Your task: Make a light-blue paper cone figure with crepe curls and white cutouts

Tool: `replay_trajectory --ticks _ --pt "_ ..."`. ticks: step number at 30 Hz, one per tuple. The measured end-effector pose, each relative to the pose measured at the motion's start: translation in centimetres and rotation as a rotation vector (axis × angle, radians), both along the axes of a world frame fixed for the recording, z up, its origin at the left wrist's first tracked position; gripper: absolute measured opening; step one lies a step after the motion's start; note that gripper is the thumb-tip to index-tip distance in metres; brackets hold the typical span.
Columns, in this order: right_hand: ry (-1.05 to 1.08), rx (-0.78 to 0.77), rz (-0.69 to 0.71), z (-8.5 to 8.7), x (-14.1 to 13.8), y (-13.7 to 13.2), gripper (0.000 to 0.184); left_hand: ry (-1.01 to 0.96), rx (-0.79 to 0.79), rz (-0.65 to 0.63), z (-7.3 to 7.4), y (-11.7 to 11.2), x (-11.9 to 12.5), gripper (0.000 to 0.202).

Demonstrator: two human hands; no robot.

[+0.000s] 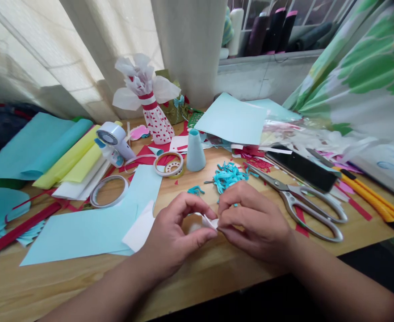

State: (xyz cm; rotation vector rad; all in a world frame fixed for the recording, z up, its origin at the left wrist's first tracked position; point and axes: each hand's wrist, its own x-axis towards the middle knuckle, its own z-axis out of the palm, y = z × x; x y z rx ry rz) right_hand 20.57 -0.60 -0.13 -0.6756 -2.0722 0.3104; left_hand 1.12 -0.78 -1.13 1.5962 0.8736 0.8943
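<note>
Near the table's front edge, my left hand (pixel 180 232) pinches a small piece of white paper (pixel 210 222) between thumb and fingers. My right hand (pixel 253 223) grips the same piece from the other side, its fingertips meeting those of the left. Part of the paper is hidden behind the fingers. Just beyond the hands lies a pile of curled turquoise paper strips (pixel 230 176), with a light blue paper cone (pixel 196 152) standing upright beside it. Left of my left hand, a white paper sheet (pixel 140 228) rests on light blue paper (pixel 83 235).
Large scissors (pixel 300 201) lie right of my hands, near a black phone (pixel 304 169) and a yellow cutter (pixel 371 197). Tape rolls (pixel 109 191), a handheld fan (pixel 115 136) and a glue bottle (pixel 110 154) are on the left. A paper-wrapped bouquet (pixel 155 118) stands behind.
</note>
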Motion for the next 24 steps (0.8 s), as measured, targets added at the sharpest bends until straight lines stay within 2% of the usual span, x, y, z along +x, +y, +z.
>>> replay_trajectory --ticks 2,5,10,14,18,20,24 --pt "0.014 -0.037 0.03 0.0 -0.2 0.0 0.014 0.024 0.045 0.028 -0.3 0.0 0.0 0.032" --pt "0.032 -0.164 0.058 0.1 -0.4 -0.1 0.016 0.112 0.055 0.01 -0.2 0.2 0.0 0.023" --pt "0.057 -0.412 -0.026 0.2 -0.1 -0.5 0.014 0.1 -0.109 0.05 0.5 0.3 0.4 0.008" --pt "0.265 -0.706 -0.03 0.0 -0.2 -0.5 0.019 0.026 -0.239 0.129 0.8 0.4 0.7 0.01" --pt "0.489 -0.983 0.028 -0.7 -1.0 -0.6 0.032 -0.018 -0.219 0.176 0.8 0.4 0.8 0.012" --pt "0.531 -1.031 0.032 -1.0 -1.4 -0.8 0.039 -0.014 -0.204 0.195 0.7 0.4 0.8 0.012" --pt "0.514 -1.009 -0.01 -1.2 -1.9 -1.0 0.034 -0.057 -0.259 0.198 0.6 0.3 0.8 0.017"
